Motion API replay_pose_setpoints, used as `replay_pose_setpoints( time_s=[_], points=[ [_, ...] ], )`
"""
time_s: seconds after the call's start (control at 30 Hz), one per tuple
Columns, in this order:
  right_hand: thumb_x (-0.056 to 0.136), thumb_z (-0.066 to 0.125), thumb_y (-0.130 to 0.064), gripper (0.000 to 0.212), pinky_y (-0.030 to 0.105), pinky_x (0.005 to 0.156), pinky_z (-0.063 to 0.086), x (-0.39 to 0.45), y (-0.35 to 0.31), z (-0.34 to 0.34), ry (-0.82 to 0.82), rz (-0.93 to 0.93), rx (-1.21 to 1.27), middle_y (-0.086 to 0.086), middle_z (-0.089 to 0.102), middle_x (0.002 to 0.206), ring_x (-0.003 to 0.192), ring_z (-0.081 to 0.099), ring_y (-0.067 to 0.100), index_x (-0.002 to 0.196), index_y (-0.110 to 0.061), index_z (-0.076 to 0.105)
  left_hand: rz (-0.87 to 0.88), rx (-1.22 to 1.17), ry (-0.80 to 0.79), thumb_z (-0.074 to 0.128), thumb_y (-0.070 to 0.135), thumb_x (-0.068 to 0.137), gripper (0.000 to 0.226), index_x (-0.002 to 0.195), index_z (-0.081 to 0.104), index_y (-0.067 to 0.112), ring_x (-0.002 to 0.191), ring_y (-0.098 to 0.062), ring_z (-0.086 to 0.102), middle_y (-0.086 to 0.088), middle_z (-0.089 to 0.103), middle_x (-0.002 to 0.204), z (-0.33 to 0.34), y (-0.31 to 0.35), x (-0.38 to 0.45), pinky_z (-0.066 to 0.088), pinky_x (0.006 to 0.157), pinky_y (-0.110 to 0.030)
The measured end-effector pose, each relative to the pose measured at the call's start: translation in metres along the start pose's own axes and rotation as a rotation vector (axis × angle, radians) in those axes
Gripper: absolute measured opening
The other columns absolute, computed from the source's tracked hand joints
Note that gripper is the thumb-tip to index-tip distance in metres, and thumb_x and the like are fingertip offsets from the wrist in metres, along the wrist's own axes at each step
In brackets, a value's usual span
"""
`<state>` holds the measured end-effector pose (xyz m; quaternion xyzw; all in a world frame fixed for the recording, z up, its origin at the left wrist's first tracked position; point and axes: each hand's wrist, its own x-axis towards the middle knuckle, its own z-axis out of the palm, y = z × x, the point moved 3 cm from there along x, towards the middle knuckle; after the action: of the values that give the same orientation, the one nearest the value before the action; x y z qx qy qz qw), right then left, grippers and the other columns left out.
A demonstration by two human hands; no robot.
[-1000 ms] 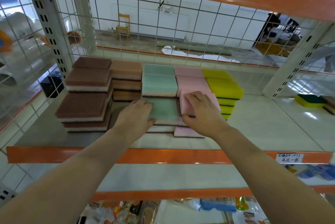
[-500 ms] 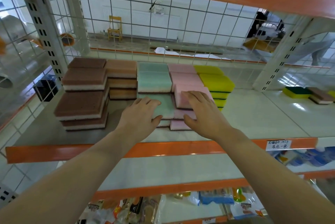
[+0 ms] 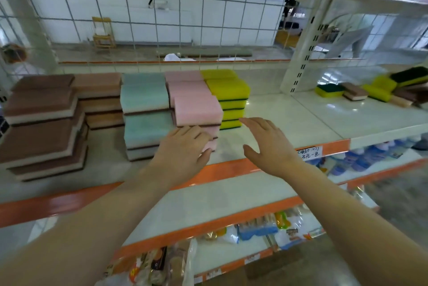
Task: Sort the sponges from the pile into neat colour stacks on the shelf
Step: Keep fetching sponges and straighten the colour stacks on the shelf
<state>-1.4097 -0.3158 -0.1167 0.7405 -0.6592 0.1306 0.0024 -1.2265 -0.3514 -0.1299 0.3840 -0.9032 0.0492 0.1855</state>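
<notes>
Pale shelf board with orange front lip, wire grid behind. Sorted rows of rectangular foam sponges, left to right: dark brown stacks, tan-orange stack, mint-green stacks, pink stacks, yellow stack with green scouring layers. Front pink stack has its top sponge set slightly askew over the ones below.

Left hand low at the shelf front, fingers loosely spread and holding nothing; its fingertips lie against the lower pink sponges at the front corner of that stack. Right hand hangs over bare shelf just right of the pink and yellow stacks, fingers wide and relaxed, touching nothing.

Far right, past the white perforated upright, an unsorted heap of yellow-green and brown sponges on the neighbouring shelf section. Handwritten price tag on the orange lip. Packaged goods on the lower shelves, blurred.
</notes>
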Motion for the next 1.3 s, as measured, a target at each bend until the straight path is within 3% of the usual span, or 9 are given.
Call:
replay_pose_setpoints(
  time_s=[0.33, 0.43, 0.53, 0.7, 0.93, 1.17, 1.3],
  points=[
    [0.092, 0.050, -0.026, 0.062, 0.027, 0.108, 0.020, -0.038, 0.084, -0.024, -0.048, 0.021, 0.017, -0.002, 0.030, 0.148, 0.135, 0.025, 0.018, 0.147, -0.021, 0.023, 0.023, 0.000, -0.093, 0.037, 0.036, 0.077, 0.036, 0.085, 0.069, 0.021, 0.067, -0.017, 0.065, 0.005, 0.065, 0.076, 0.025, 0.088, 0.044, 0.050, 0.059, -0.026],
    [0.090, 0.053, -0.024, 0.060, 0.027, 0.107, 0.023, -0.052, 0.112, -0.034, -0.023, 0.028, 0.025, 0.000, 0.037, 0.144, 0.132, 0.032, 0.019, 0.145, -0.020, 0.030, 0.045, 0.031, -0.092, 0.047, 0.034, 0.077, 0.028, 0.086, 0.070, 0.020, 0.067, -0.019, 0.065, 0.003, 0.065, 0.076, 0.031, 0.116, 0.061, 0.050, 0.058, -0.028],
    [0.089, 0.054, -0.020, 0.055, 0.028, 0.102, 0.030, -0.066, 0.140, -0.043, -0.002, 0.060, 0.046, 0.001, 0.045, 0.138, 0.126, 0.040, 0.020, 0.142, -0.020, 0.037, 0.053, -0.031, -0.148, 0.059, 0.025, 0.086, 0.025, 0.109, 0.065, 0.014, 0.094, -0.028, 0.061, -0.006, 0.064, 0.101, 0.039, 0.146, 0.076, 0.045, 0.079, -0.035],
    [0.090, 0.052, -0.019, 0.048, 0.032, 0.099, 0.037, -0.094, 0.187, -0.060, -0.002, 0.132, 0.052, 0.002, 0.050, 0.133, 0.119, 0.046, 0.020, 0.138, -0.019, 0.043, 0.118, 0.034, -0.187, 0.041, 0.034, 0.095, 0.038, 0.131, 0.045, 0.021, 0.116, -0.022, 0.046, 0.000, 0.049, 0.126, 0.055, 0.190, 0.102, 0.033, 0.091, -0.027],
    [0.092, 0.049, -0.017, 0.047, 0.026, 0.089, 0.040, -0.136, 0.247, -0.079, 0.005, 0.247, 0.078, -0.002, 0.048, 0.134, 0.119, 0.047, 0.017, 0.139, -0.022, 0.041, 0.168, 0.028, -0.271, 0.038, 0.038, 0.096, 0.041, 0.135, 0.039, 0.025, 0.117, -0.019, 0.045, 0.001, 0.047, 0.128, 0.076, 0.237, 0.136, 0.035, 0.089, -0.028],
    [0.092, 0.051, -0.022, 0.047, 0.033, 0.093, 0.045, -0.152, 0.293, -0.085, 0.008, 0.342, 0.095, -0.001, 0.048, 0.136, 0.118, 0.050, 0.018, 0.138, -0.020, 0.043, 0.271, 0.005, -0.264, 0.038, 0.034, 0.097, 0.035, 0.129, 0.044, 0.021, 0.113, -0.019, 0.045, 0.000, 0.047, 0.122, 0.086, 0.279, 0.170, 0.033, 0.085, -0.027],
    [0.091, 0.051, -0.024, 0.048, 0.026, 0.090, 0.042, -0.153, 0.316, -0.084, 0.010, 0.365, 0.078, -0.003, 0.049, 0.136, 0.118, 0.049, 0.016, 0.138, -0.023, 0.043, 0.319, -0.015, -0.255, 0.038, 0.034, 0.096, 0.034, 0.125, 0.047, 0.020, 0.110, -0.019, 0.047, 0.000, 0.050, 0.118, 0.095, 0.298, 0.192, 0.032, 0.083, -0.025]
  ],
)
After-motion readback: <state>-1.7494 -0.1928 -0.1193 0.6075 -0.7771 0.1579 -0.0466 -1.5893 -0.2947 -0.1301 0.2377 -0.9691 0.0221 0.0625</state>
